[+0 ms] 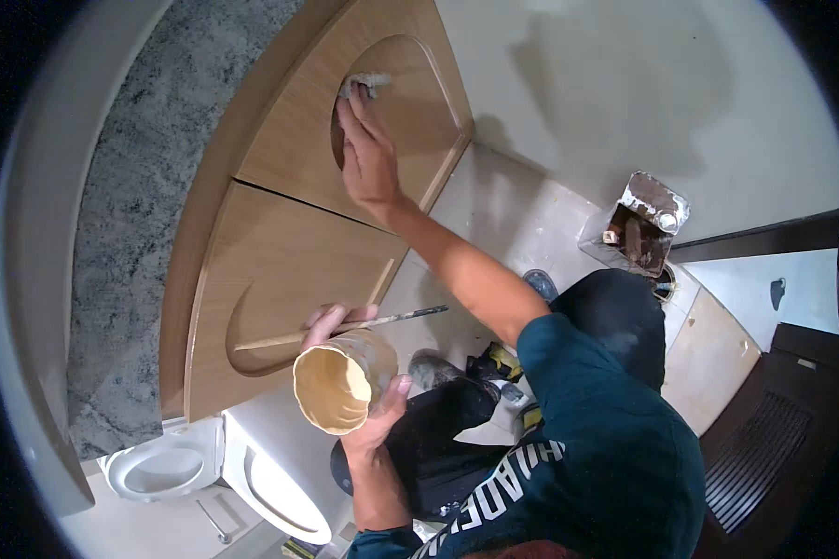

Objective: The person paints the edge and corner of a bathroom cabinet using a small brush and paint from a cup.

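My right hand (368, 154) reaches to the upper wooden cabinet door (419, 88), its fingers pressing a crumpled whitish cloth (368, 84) against the recessed oval panel. My left hand (382, 415) grips a cup (331, 387) with a wavy rim, its inside coated in pale yellow-tan. The same hand pins a thin stick (382, 321) against the cup's far side; it is light at one end and dark at the other. Beside the cup is the lower cabinet door (294, 247), with a similar oval recess. Part of my left palm is hidden behind the cup.
A grey mottled countertop (130, 233) curves above the cabinet. An open metal tin (629, 233) holding tools stands on the tiled floor by the wall. The toilet (280, 484) is at lower left. My bent legs and shoes are close below; a dark louvred door (764, 447) lies right.
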A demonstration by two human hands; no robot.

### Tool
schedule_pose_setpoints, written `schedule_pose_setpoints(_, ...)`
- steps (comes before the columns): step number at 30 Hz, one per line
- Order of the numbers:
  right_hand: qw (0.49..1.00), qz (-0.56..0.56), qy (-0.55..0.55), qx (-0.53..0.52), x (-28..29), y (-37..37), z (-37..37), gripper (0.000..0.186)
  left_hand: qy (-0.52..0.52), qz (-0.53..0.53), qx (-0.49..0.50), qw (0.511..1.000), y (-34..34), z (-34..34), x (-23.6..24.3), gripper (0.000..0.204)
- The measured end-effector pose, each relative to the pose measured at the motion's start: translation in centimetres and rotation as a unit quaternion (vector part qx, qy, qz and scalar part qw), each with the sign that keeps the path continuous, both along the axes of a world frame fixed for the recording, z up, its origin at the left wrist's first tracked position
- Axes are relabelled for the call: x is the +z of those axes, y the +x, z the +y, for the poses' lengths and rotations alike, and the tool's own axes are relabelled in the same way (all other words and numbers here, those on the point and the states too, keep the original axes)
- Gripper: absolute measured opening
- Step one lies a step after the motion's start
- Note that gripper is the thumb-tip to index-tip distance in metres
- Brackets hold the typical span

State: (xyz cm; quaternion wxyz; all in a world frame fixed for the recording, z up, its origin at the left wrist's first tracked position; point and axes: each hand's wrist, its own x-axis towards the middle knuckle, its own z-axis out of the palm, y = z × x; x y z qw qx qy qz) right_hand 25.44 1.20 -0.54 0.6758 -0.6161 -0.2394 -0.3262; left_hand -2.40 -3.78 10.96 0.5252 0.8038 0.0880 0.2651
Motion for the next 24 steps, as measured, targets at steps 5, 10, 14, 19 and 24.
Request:
schedule_pose_setpoints(5, 0.991, 0.102, -0.04, -0.079, -4.8, 3.6, -1.9, 0.059, -0.009, -0.01, 0.0, 1.0, 0.3, -0.4, -0.6, 0.088)
schedule_pose_setpoints(10, 0.914, 0.404, -0.011, 0.017, -12.9, 4.0, -2.1, 0.064, -0.026, -0.016, -0.026, 0.999, 0.3, -0.6, 0.2, 0.087)
schedule_pose_setpoints(14, 0.988, 0.133, -0.031, -0.073, -4.5, 4.8, -1.2, 0.063, -0.03, -0.011, -0.008, 0.999, -0.2, -0.5, -1.0, 0.089)
schedule_pose_setpoints(19, 0.988, 0.155, -0.002, 0.011, -3.6, 5.6, -1.9, 0.055, 0.0, 0.01, -0.003, 1.0, -0.7, 0.2, -1.2, 0.092)
schedule_pose_setpoints(24, 0.91, 0.406, -0.081, -0.019, -17.6, 6.9, -4.3, 0.062, 0.007, 0.009, -0.035, 0.999, 0.3, -0.3, -1.7, 0.093)
